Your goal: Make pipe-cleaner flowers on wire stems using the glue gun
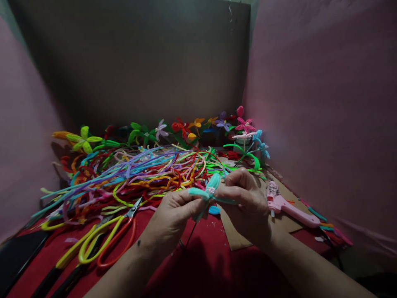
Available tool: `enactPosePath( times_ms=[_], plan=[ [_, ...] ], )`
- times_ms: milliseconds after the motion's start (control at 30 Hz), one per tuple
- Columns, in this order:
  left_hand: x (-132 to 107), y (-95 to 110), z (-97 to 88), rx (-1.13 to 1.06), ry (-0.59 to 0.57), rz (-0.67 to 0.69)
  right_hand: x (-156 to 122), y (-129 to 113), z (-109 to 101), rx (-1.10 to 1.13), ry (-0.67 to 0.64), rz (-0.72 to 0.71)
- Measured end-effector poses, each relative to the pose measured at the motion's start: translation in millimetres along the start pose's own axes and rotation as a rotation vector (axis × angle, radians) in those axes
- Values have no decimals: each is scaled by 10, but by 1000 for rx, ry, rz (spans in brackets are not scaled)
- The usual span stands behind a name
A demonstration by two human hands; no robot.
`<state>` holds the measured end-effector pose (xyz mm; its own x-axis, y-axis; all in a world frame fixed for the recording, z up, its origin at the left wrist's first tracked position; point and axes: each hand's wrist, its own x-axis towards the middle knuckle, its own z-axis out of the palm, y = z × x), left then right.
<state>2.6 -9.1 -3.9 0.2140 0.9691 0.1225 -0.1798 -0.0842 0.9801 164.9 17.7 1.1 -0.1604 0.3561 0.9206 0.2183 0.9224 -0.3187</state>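
Between my two hands is a mint-green pipe-cleaner flower (213,182) with small pale pink beads at its centre and thin dark stems hanging below. My left hand (170,217) pinches its left side, thumb and fingers closed on a petal. On the other side my right hand (245,203) has its fingers closed on the right petals, which it partly hides. Behind the flower lies a large heap of coloured pipe cleaners (149,169). Scissors with yellow and red handles (119,236) rest left of my left hand.
A pink glue gun (288,209) lies on cardboard (296,223) to the right. Finished pipe-cleaner flowers (245,125) stand along the back. Yellow-handled pliers (72,248) and a black flat object (21,256) are at left on the red cloth (173,273).
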Motion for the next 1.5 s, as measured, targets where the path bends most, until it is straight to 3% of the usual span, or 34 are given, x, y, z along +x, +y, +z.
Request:
enactPosePath(
  times_ms=[367,567,633,767,1033,1300,1500],
  plan=[
    [-21,-37,17,-70,-70,-57,-13,56,-12,37,-51,-65],
    [-58,23,67,-10,73,84,-114,86,41,346,133,286],
    [-65,50,84,-11,145,118,-143,44,47,361,65,376],
    [-55,42,86,-31,236,133,-181,-59,95,321,-120,382],
    [-48,-25,100,-98,240,138,-229,-107,252,361,-118,423],
    [-1,-4,125,-329,198,63,-133,-145,213,786,-179,860],
    [15,-3,120,-397,246,6,-114,-174,238,819,-195,839]
  ],
)
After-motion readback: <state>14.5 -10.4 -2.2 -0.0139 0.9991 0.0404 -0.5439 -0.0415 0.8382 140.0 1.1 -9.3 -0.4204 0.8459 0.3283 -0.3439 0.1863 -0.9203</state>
